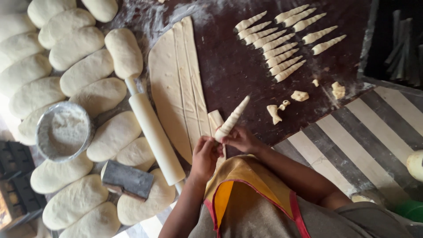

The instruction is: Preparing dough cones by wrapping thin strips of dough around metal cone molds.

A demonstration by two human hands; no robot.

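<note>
My right hand (240, 139) and my left hand (205, 156) meet at the near edge of a dark floured board (246, 75). Together they grip the wide end of a dough-wrapped cone (232, 118), whose pointed tip aims up and right. A strip of dough (216, 120) runs from the cone's base toward a rolled-out dough sheet (169, 88) cut into long strips, just left of my hands. Several finished dough cones (282, 42) lie in rows at the board's far right.
A wooden rolling pin (154, 134) lies left of the sheet. Many oval dough loaves (88, 70) fill the left side, with a round tin of flour (64, 131) and a dark block (128, 180) among them. Dough scraps (299, 95) lie on the board. Striped floor at right.
</note>
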